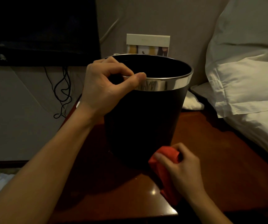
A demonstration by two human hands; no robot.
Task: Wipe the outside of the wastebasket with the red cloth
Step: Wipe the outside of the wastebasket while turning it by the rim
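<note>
Standing on glossy wooden table [130,188]: wastebasket [143,120].

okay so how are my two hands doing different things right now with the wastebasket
The left hand is up at the silver rim of the wastebasket, thumb outside and fingers hooked over the edge; the right hand is down near its base. The left hand holds the basket bare; the right hand grips the red cloth against the lower wall. Both have curled fingers, and both are at the basket's near side.

Wastebasket [143,120] base hidden behind red cloth [165,156].
</note>
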